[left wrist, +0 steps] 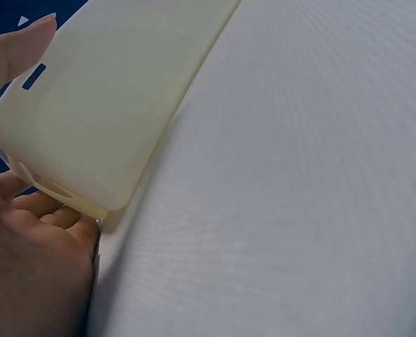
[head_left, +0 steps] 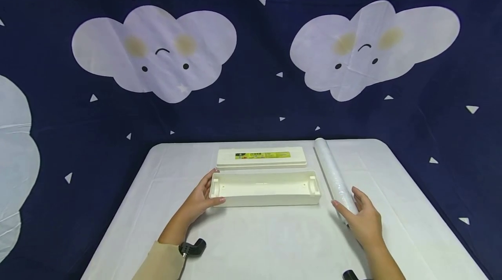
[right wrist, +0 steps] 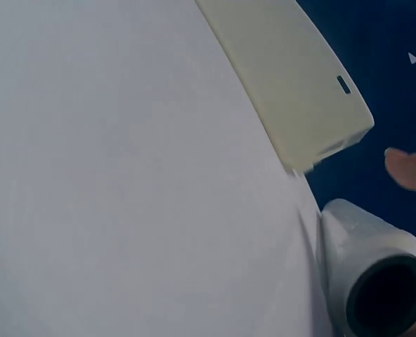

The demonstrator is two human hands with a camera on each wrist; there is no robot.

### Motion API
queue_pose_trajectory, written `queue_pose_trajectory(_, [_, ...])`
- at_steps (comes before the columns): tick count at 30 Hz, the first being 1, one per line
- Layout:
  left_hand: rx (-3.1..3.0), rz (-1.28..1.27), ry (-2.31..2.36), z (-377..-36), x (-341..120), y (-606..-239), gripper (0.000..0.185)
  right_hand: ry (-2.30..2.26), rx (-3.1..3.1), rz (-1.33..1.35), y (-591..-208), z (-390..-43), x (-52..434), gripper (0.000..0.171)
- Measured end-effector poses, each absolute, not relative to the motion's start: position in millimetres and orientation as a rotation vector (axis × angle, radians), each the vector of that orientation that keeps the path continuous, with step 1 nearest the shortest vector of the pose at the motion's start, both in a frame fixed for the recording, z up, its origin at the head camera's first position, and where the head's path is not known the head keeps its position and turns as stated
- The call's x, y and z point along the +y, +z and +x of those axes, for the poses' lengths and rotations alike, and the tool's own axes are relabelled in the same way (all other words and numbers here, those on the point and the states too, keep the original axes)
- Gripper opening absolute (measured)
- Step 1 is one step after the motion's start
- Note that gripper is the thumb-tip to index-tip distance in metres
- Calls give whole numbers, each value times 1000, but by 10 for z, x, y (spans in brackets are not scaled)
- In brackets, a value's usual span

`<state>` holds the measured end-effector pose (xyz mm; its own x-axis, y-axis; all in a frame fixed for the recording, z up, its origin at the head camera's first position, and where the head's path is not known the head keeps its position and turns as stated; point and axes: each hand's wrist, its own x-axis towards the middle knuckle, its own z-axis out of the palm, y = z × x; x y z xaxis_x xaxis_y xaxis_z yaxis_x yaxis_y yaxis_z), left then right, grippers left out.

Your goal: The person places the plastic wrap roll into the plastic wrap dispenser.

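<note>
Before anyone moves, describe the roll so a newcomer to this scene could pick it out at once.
On the white table, find the open cream box. Just right of it, a long whitish roll points away from the person, the right hand at its near end. It alone is round, with a dark open end; the box and labelled lid are rectangular.

Both arms stretched forward, hands well apart. Left forearm, beige sleeve [head_left: 161, 263] ending near wrist, angles inward; left hand [head_left: 201, 197] gripping, thumb [head_left: 215, 202] across near side, fingers [left wrist: 43, 203] round end. Over on right, bare forearm [head_left: 383, 259] slants up; right hand [head_left: 365, 220] relaxed, thumb [right wrist: 410, 173] and fingers [head_left: 361, 196] parted, thumb pointing inward, fingertips pointing forward.
</note>
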<state>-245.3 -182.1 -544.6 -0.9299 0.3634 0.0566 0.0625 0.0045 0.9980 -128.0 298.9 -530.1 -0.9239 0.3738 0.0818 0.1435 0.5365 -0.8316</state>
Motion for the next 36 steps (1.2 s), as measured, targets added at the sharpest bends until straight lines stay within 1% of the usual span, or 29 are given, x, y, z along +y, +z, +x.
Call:
queue_pose_trajectory(7, [2067,449,2016,-2458,-1808,-5448,116,1293,-2475,-482,-5376,-1285,2944,102])
queue_pose_trajectory(20, [2053,450,2031,-2461,-1819,-5454,118,1218,-2390,-454,-5430,-1307,2899,85])
queue_pose_trajectory(36, [2075,438,2027,-2457,-1814,-5453,115,1197,-2393,-461,-5462,-1329,2909,77])
